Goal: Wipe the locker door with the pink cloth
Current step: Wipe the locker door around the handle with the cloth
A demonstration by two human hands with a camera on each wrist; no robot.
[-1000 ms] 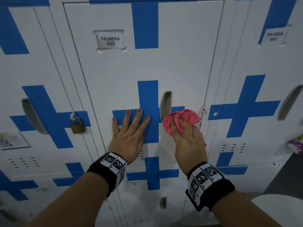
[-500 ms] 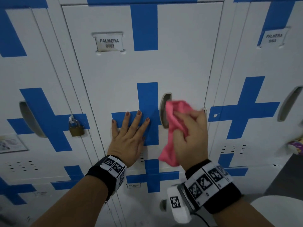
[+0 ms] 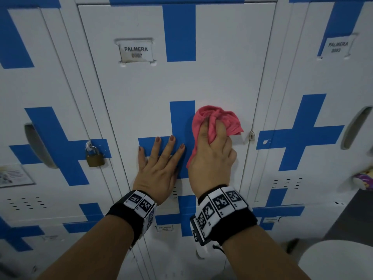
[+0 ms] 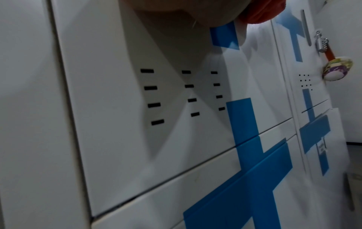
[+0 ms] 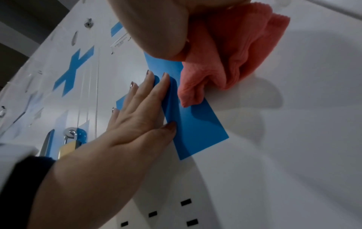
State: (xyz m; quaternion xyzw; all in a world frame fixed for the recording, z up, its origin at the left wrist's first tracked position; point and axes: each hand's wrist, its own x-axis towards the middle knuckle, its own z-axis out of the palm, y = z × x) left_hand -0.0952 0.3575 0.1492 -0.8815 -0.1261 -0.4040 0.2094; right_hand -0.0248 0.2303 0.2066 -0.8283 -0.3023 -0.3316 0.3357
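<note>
The pink cloth (image 3: 217, 123), in the head view, is bunched in the right hand (image 3: 212, 156), fingers curled round it, pressed on the locker door (image 3: 222, 77) right of the blue cross (image 3: 182, 118). The left hand (image 3: 159, 168) lies flat, fingers spread. The left wrist view shows vent slots (image 4: 188, 93). The right wrist view shows the cloth touching the door beside the flat left hand.

The white locker door (image 3: 222, 77), marked with a blue cross and a "PALMERA" label at its 11 o'clock, stands shut. The pink cloth (image 3: 217, 122) is bunched against it, just at 3 o'clock of the cross's centre.
</note>
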